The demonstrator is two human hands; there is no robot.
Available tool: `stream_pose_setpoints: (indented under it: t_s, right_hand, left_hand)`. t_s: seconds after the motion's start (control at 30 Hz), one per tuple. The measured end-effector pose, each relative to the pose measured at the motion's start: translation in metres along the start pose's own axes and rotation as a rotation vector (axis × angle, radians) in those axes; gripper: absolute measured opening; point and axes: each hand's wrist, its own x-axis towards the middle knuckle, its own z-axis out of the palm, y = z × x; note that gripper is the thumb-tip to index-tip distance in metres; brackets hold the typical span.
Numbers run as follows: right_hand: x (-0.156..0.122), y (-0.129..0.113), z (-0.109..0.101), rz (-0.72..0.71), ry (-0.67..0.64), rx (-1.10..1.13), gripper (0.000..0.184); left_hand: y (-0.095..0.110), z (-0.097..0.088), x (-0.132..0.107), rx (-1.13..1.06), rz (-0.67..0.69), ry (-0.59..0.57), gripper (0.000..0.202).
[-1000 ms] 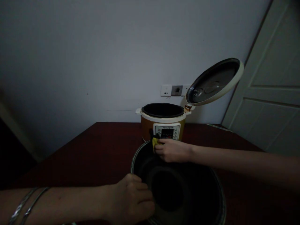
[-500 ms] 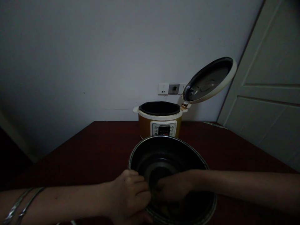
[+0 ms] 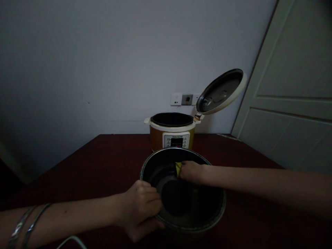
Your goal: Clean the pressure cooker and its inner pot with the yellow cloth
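Observation:
A dark inner pot [image 3: 168, 221] with a worn pale rim is tilted toward me on the table. My left hand [image 3: 142, 207] is closed over the pot's near left rim, fingers curled inside and thumb outside. Inside the pot, my right hand [image 3: 192, 172] presses a yellow cloth [image 3: 178, 168] against the far inner wall; only a corner of the cloth shows past the fingers. Behind the pot stands a gold and white electric cooker [image 3: 157, 136], its lid [image 3: 223, 91] raised and leaning to the right.
The dark red tabletop [image 3: 103, 166] reaches back to a pale wall with sockets [image 3: 176, 99]. A panelled door [image 3: 290, 90] is at the right. A white cord [image 3: 74, 238] curves beneath my left forearm at the near edge.
My right hand has moved from low in the pot up to its far wall, bringing the yellow cloth into sight. The pot has tilted somewhat; my left hand keeps its hold.

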Motion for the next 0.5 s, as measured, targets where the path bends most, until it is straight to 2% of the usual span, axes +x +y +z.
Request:
stream_pose_setpoints:
  t_s: [0.1, 0.2, 0.27, 0.33, 0.4, 0.5]
  right_hand:
    - [0.006, 0.001, -0.023, -0.22, 0.079, -0.19, 0.016]
    - [0.013, 0.003, -0.035, -0.297, 0.135, -0.227, 0.018]
    - [0.013, 0.003, -0.034, -0.247, 0.134, -0.236, 0.017]
    - [0.008, 0.0, -0.025, -0.14, 0.103, -0.23, 0.018]
    - [-0.002, -0.006, -0.014, -0.054, 0.056, -0.226, 0.018]
    - [-0.018, -0.017, 0.0, -0.002, -0.036, -0.219, 0.011]
  left_hand:
    - [0.0, 0.0, 0.0, -0.004, 0.001, 0.006, 0.034]
    - [0.0, 0.0, 0.001, -0.017, -0.007, 0.001, 0.032]
    - [0.001, -0.001, 0.001, -0.018, -0.016, -0.01, 0.03]
    - [0.001, -0.001, 0.001, -0.015, -0.016, -0.017, 0.029]
    - [0.002, -0.002, 0.002, -0.008, -0.017, -0.017, 0.028]
    - [0.002, -0.002, 0.001, 0.001, -0.025, -0.011, 0.029]
